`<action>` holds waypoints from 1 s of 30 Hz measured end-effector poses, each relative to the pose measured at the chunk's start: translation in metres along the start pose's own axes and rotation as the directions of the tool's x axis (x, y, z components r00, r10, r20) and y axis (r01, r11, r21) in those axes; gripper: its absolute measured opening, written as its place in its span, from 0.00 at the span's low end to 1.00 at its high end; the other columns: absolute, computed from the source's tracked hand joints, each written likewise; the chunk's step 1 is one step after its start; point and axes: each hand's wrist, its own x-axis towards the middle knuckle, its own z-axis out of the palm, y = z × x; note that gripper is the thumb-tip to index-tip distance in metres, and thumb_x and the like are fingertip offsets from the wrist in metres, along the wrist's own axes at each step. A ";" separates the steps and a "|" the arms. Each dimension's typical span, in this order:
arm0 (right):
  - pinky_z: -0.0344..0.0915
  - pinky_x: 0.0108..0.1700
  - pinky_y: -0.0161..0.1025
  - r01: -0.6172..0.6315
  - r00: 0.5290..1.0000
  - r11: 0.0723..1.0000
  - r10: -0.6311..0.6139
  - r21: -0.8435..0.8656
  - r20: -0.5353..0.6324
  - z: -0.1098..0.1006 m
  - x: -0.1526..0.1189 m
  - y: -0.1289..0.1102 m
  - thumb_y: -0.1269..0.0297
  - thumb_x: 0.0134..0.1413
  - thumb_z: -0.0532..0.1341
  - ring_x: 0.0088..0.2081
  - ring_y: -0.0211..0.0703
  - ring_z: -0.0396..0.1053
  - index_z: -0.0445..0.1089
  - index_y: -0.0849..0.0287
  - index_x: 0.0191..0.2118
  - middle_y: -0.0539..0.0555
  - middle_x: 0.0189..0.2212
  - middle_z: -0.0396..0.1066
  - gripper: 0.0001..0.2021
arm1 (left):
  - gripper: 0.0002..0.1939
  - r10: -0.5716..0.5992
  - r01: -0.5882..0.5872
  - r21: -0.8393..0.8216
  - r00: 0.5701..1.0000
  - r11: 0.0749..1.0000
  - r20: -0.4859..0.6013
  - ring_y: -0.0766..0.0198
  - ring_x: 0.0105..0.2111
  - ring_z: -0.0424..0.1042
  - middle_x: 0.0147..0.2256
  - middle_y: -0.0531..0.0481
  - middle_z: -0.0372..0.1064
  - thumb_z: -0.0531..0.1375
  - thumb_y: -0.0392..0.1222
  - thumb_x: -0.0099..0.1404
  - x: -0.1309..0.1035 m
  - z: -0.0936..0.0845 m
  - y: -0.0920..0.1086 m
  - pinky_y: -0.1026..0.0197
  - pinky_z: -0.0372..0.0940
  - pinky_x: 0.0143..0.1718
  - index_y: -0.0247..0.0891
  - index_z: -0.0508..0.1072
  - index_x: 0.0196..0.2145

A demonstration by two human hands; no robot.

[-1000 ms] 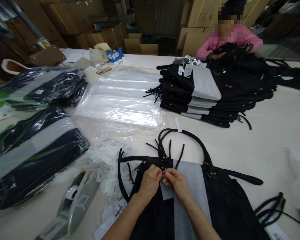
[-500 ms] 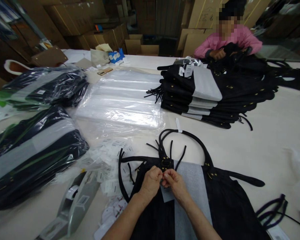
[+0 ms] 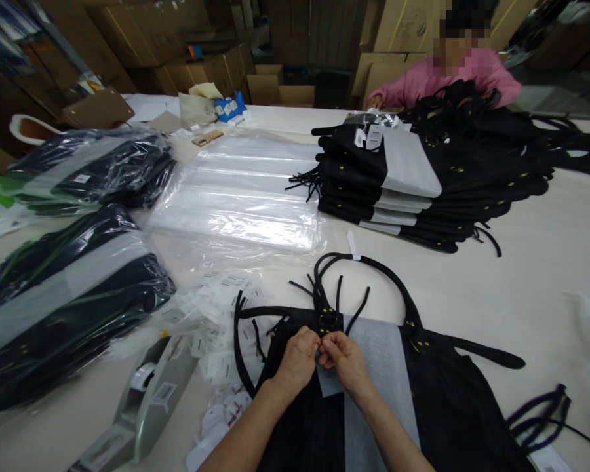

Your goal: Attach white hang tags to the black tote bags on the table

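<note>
While nothing printed can be read on it, the small tag (image 3: 328, 380) sits pinched between the fingers of the left hand (image 3: 299, 359) and right hand (image 3: 345, 359), just below the black bag's (image 3: 452, 406) buckle. That bag lies flat on the desk (image 3: 521, 288), handles pointing away from the person. Loose tags (image 3: 216, 308) and a tape dispenser (image 3: 147, 400) lie to the left; stacked black bags (image 3: 423, 177) sit beyond.
</note>
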 end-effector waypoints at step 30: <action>0.61 0.49 0.52 0.303 0.680 -0.332 -0.581 -0.893 0.447 0.001 -0.058 0.047 0.82 0.43 0.48 0.48 0.57 0.64 0.58 0.72 0.53 0.68 0.45 0.68 0.26 | 0.16 -0.073 0.031 -0.207 0.978 0.978 -0.198 0.66 0.29 0.68 0.36 0.47 0.67 0.49 0.29 0.52 -0.055 -0.031 -0.021 0.61 0.66 0.32 0.34 0.68 0.39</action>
